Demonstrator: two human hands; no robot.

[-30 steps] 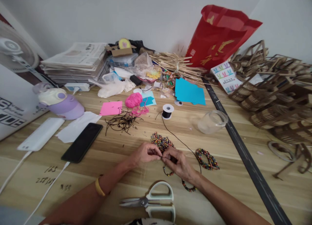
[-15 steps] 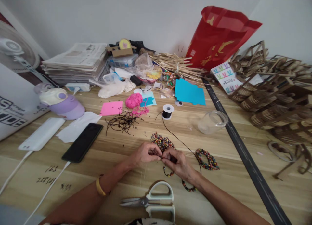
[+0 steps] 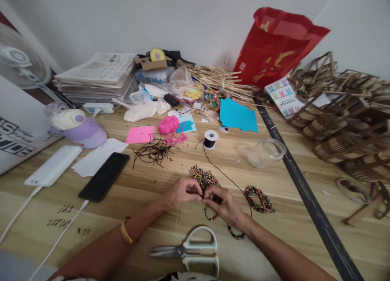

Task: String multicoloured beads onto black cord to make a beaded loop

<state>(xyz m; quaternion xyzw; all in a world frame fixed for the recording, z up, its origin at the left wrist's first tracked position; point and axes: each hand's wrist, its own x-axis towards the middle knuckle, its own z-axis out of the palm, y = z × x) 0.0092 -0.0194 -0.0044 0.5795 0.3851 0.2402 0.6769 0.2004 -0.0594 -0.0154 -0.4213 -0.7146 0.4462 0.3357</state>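
Observation:
My left hand (image 3: 185, 190) and my right hand (image 3: 224, 204) meet at their fingertips, both closed in a pinch. Between them is a thin dark cord, mostly hidden by the fingers. A strand of colourful beads (image 3: 212, 218) hangs from it under my right hand, and more of the strand shows by the wrist. Just beyond the fingers lies a pile of loose multicoloured beads (image 3: 199, 174). To the right rests a coiled beaded bracelet (image 3: 268, 204). White-handled scissors (image 3: 199, 246) lie slightly open in front of me.
A spool of black cord (image 3: 209, 140) stands ahead, its line trailing toward my right wrist. Black cord scraps (image 3: 154, 150), pink yarn (image 3: 168, 125), a phone (image 3: 104, 177) and a clear jar (image 3: 264, 154) surround the work area. Wooden models (image 3: 338, 126) crowd the right side.
The view has shifted very slightly. Both hands keep the same pinch in the same place.

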